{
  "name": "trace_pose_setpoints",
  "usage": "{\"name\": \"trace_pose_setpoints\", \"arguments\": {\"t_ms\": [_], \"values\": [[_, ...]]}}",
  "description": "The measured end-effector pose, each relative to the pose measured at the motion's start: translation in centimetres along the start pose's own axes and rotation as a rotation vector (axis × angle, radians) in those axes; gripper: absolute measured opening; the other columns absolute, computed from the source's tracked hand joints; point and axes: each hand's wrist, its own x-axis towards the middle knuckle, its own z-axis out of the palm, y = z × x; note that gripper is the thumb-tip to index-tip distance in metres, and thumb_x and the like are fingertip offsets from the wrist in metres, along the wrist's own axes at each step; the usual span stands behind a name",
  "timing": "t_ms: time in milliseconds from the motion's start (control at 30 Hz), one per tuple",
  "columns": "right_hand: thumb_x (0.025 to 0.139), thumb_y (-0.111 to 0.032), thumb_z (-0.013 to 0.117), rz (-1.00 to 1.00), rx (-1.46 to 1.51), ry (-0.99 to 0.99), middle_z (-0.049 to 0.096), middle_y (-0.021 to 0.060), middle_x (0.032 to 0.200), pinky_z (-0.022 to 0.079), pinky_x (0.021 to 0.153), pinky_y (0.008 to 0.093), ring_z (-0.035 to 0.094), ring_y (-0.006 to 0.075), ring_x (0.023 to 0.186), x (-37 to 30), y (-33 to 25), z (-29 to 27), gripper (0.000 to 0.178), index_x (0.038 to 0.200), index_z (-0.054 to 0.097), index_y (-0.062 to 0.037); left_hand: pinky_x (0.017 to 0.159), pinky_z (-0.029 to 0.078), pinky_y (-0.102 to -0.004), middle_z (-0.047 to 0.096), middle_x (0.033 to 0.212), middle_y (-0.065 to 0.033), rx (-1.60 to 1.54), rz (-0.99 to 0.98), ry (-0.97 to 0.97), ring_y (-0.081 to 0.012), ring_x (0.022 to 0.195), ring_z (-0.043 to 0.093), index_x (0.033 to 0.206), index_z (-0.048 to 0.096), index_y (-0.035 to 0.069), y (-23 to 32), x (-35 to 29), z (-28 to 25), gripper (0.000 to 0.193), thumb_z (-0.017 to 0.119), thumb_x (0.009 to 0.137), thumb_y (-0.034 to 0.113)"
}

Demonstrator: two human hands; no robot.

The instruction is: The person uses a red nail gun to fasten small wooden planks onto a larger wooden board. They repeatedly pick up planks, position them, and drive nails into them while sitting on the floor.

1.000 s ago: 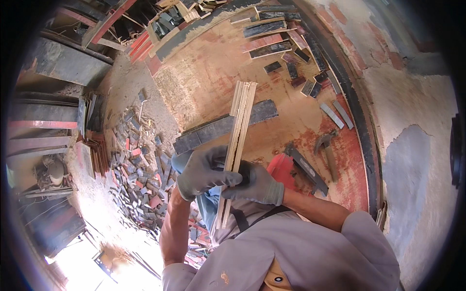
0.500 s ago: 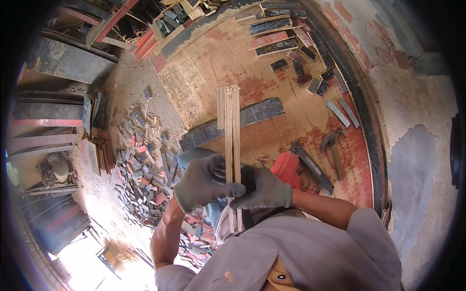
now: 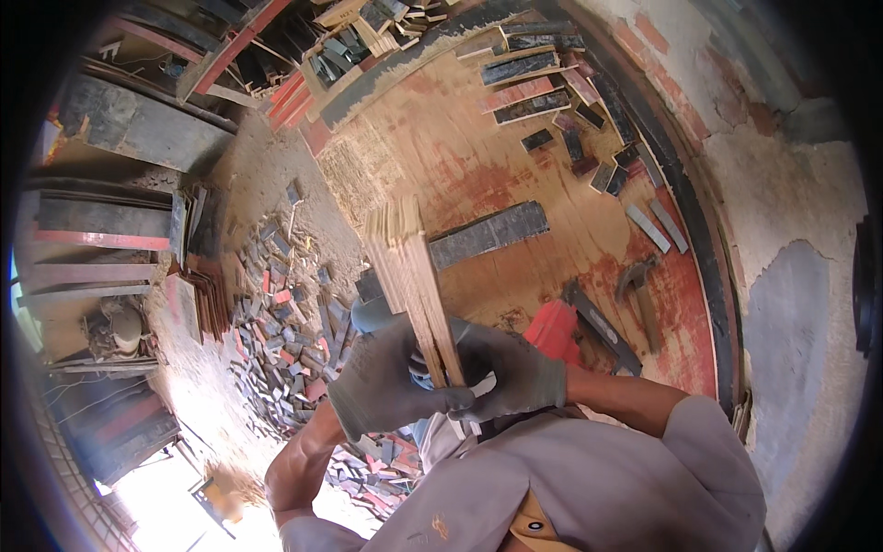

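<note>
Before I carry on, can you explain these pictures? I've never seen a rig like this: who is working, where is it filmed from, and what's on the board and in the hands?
There is no machine here: a person is working with two hands in grey gloves. Every picture comes from one wide fisheye camera on the head, looking down, so picture left is the person's left and straight edges bend near the rim. The left hand and right hand together hold a bundle of pale wooden strips by its lower part. On the large wooden board beyond lie a long dark strip, a hammer at the right and, farther off, dark and red pieces. To the left is a heap of small offcuts.
</note>
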Motion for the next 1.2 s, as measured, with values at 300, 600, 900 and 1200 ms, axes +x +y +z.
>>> {"name": "trace_pose_setpoints", "arguments": {"t_ms": [300, 600, 900, 1200], "values": [[0.075, 0.000, 0.084, 0.049, -0.078, -0.076, 0.063, 0.0121, 0.142, 0.050, 0.112, 0.0377, 0.061, 0.0194, 0.131, 0.8, -1.4, -0.7, 0.085, 0.151, 0.045, -0.0025, 0.086, 0.060, -0.0343, 0.074, 0.108, -0.0110, 0.009, -0.107, -0.041, -0.0208, 0.096, 0.074, 0.129, 0.061, 0.003, -0.3, 0.7, -0.6, 0.070, 0.094, 0.073, 0.027], [0.088, 0.004, 0.071, -0.008, 0.392, 0.353, 0.068, 0.0129, 0.115, 0.059, 0.100, 0.0447, 0.069, 0.0229, 0.112, -3.1, 1.3, -8.6, 0.026, 0.110, 0.059, -0.0025, 0.064, 0.052, -0.0295, 0.066, 0.080, -0.0044, -0.314, -0.166, 0.445, -0.0123, 0.070, 0.063, 0.107, 0.068, -0.001, -7.5, -2.2, -8.1, 0.030, 0.066, 0.077, 0.001], [0.097, -0.007, 0.071, -0.101, 0.853, 0.631, 0.071, 0.0183, 0.122, 0.061, 0.097, 0.0433, 0.073, 0.0299, 0.114, -0.8, 1.6, -5.3, 0.028, 0.123, 0.064, 0.0043, 0.099, 0.051, -0.0532, 0.063, 0.133, -0.0217, 1.085, -1.059, 0.531, -0.0424, 0.124, 0.060, 0.141, 0.052, 0.002, -21.8, -10.0, -5.1, 0.083, 0.084, 0.081, 0.048], [0.098, -0.025, 0.072, -0.184, -0.288, 0.485, 0.069, 0.0133, 0.115, 0.052, 0.101, 0.0418, 0.066, 0.0247, 0.110, 3.0, 5.9, -0.2, 0.031, 0.118, 0.064, -0.0029, 0.090, 0.056, -0.0448, 0.070, 0.122, -0.0186, 0.198, 0.112, 0.451, -0.0363, 0.109, 0.069, 0.142, 0.059, 0.004, -5.1, 8.8, 6.7, 0.084, 0.096, 0.072, 0.033]]}}
